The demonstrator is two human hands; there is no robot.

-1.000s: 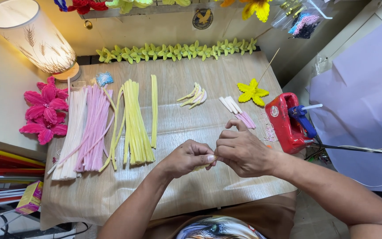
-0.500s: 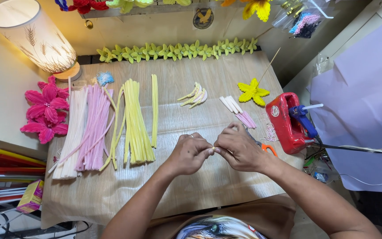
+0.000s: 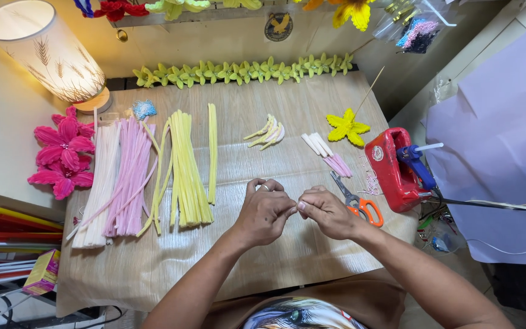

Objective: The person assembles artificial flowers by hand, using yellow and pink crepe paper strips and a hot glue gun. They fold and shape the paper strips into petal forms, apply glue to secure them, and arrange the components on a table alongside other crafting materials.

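The left hand [image 3: 264,210] and right hand [image 3: 327,212] meet fingertip to fingertip over the middle of the table [image 3: 287,256], both closed in a pinch around something small between them (too small and too hidden to name, though it looks like a short bit of stem). It sits at the pinch point, above the bare wood near the table's front edge. The work in hand seems to be twisting or bending that bit into shape; the next move would call for a firm hold with one hand while the other turns, without letting the piece slip.

Counted: one lamp [image 3: 41,52], three pink flowers [image 3: 62,152], one finished yellow flower [image 3: 347,127], one pair of scissors [image 3: 357,201], one red glue gun stand [image 3: 394,167]. The stems lie in bundles, too many to count singly: one white [image 3: 101,176], one pink [image 3: 130,173], one yellow [image 3: 187,167]. A small cluster of curved petals [image 3: 267,132] lies past the hands, and a few short pale sticks [image 3: 326,152] beside it.
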